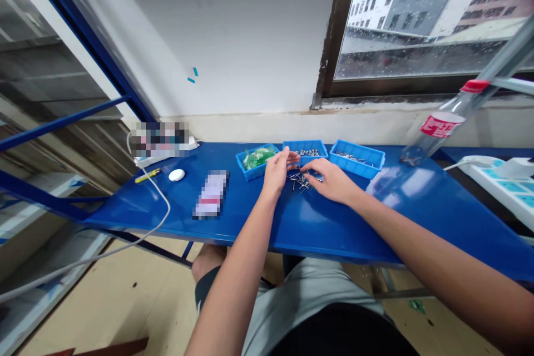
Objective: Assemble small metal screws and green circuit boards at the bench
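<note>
A small heap of thin metal pins with heads point(299, 182), like screws or rivets, lies on the blue tabletop point(325, 228) between my hands. My left hand point(280, 171) is at the heap's left side, with its fingers stretched out to the right and nothing visible in them. From the right, my right hand point(329, 179) reaches over the heap's edge. Its fingers are bent, with a gap between thumb and forefinger. Behind the hands stands a blue bin point(306, 149) of small metal parts. Left of it, another blue bin point(249, 173) holds green plastic packaging point(258, 157).
On the right is a third blue bin point(357, 160) with thin metal pieces. Beyond it stand a clear bottle point(443, 122) and a power strip point(500, 183). To the left lie a phone point(211, 193), a white oval object point(176, 175), a yellow-handled tool point(147, 176) and a cable point(167, 200).
</note>
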Available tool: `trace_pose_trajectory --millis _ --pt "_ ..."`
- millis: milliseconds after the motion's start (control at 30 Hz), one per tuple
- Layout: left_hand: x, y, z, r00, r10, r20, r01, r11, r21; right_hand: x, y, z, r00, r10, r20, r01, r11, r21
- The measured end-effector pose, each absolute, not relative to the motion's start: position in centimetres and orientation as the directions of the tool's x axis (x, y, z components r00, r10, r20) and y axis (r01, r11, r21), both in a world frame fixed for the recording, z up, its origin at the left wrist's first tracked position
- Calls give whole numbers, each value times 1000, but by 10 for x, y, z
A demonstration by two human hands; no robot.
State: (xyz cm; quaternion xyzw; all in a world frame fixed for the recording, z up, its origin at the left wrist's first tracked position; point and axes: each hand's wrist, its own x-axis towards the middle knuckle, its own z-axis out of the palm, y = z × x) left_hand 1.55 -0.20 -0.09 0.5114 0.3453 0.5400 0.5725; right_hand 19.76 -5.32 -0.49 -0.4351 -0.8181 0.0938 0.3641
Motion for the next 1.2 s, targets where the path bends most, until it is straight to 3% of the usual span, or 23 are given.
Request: trace_pose_trajectory --millis 200,433,567,767,1000,1200 --pt "10 -4 7 74 963 260 -209 -240 948 172 -48 -13 -566 685 460 605 723 -333" --pt "10 -5 8 72 962 262 -238 -239 941 165 -44 -18 -613 695 374 681 706 -196" --pt "11 -5 9 71 963 258 -220 -237 946 165 -45 -18 -610 700 371 694 698 -177" --pt "9 -5 7 61 954 293 -149 -281 948 168 -45 -17 -543 704 458 672 691 -266" --pt "10 -12 4 60 876 479 92 -483 871 185 -47 -8 -251 728 638 629 623 -464" --pt "13 -11 -1 218 887 406 108 -436 894 189 -50 -7 -117 768 630 575 569 -588"
